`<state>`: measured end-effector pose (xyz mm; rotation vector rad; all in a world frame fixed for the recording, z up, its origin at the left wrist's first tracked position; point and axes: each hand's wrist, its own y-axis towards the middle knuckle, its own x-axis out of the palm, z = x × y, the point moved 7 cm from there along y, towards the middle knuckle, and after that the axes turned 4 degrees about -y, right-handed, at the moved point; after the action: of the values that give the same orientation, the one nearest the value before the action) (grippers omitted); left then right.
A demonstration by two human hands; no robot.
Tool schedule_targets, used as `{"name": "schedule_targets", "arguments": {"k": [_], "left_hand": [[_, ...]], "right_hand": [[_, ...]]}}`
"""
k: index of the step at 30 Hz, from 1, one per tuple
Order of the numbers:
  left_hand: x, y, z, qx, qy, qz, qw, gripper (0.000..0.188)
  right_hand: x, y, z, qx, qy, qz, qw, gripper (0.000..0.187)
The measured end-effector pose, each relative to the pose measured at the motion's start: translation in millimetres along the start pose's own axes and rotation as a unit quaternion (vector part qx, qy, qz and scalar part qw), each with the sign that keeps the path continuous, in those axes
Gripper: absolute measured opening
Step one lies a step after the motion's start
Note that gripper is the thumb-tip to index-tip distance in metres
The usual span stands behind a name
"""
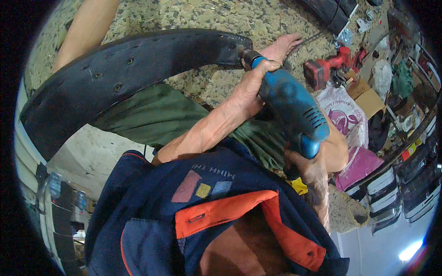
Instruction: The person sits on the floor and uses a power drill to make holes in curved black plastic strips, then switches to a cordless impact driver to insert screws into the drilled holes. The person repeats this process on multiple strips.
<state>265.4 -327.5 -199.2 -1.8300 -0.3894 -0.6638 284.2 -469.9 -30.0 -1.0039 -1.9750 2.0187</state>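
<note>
A blue power drill is held in both hands, its nose pointing up and left. My left hand wraps round the front of its body, just behind the dark chuck. My right hand is closed about the rear handle, with its fingers partly hidden. The chuck end meets the narrow right end of a long curved black panel; the exact contact point is hard to make out. Several small holes dot the panel, which arcs from the lower left up to the drill.
A bare foot rests behind the drill's nose, and a bare leg stands behind the panel. On the speckled floor to the right lie a red cordless tool, a printed white bag, cardboard and a pink bag.
</note>
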Motion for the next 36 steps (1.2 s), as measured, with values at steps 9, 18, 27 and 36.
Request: {"name": "schedule_targets", "arguments": {"k": [9,18,27,36], "left_hand": [[4,6,13,-0.002,-0.034,0.000,0.999,0.047],[-16,18,8,0.066,0.001,0.010,0.998,0.059],[13,-25,-36,0.071,-0.041,-0.112,0.990,0.055],[56,-79,-47,0.124,0.052,-0.267,0.954,0.055]], "right_hand": [[-3,17,-20,-0.011,-0.084,0.001,0.996,0.046],[-5,27,-15,-0.026,-0.057,0.008,0.998,0.048],[-22,-37,9,-0.158,-0.108,0.060,0.980,0.042],[-15,-45,-16,-0.273,0.189,-0.191,0.924,0.077]]}}
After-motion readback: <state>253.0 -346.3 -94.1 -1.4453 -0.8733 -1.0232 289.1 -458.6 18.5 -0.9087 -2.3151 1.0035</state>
